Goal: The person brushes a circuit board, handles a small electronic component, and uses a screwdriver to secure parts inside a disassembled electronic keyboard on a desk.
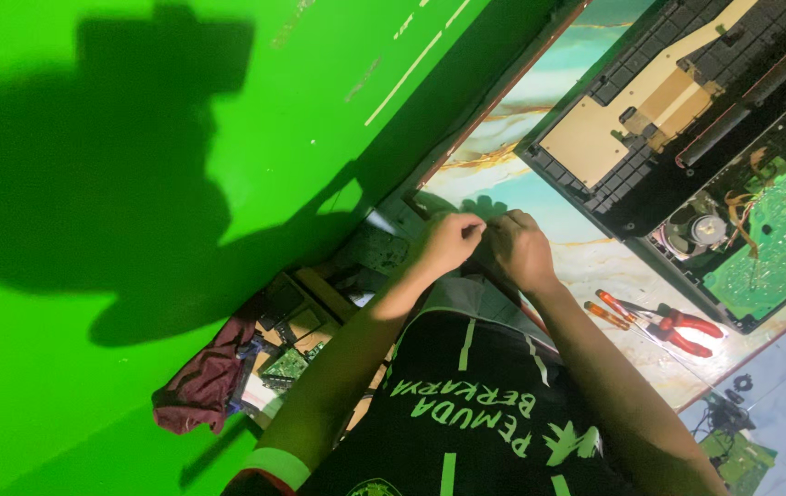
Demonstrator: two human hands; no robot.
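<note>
— How many hands are at work on the marble-patterned tabletop (586, 253)?

— Two: a left hand (448, 241) and a right hand (522, 250), fingertips almost touching.

— And tools?

— One pair of red-handled pliers (687, 329) and two orange-handled screwdrivers (610, 310), all beyond the right hand's fingers.

— Electronics?

— One opened laptop chassis (696, 138) past the fingers, holding one green circuit board (783, 239). Under the left forearm: one small green board (285, 366) and one maroon cloth (200, 386).
</note>
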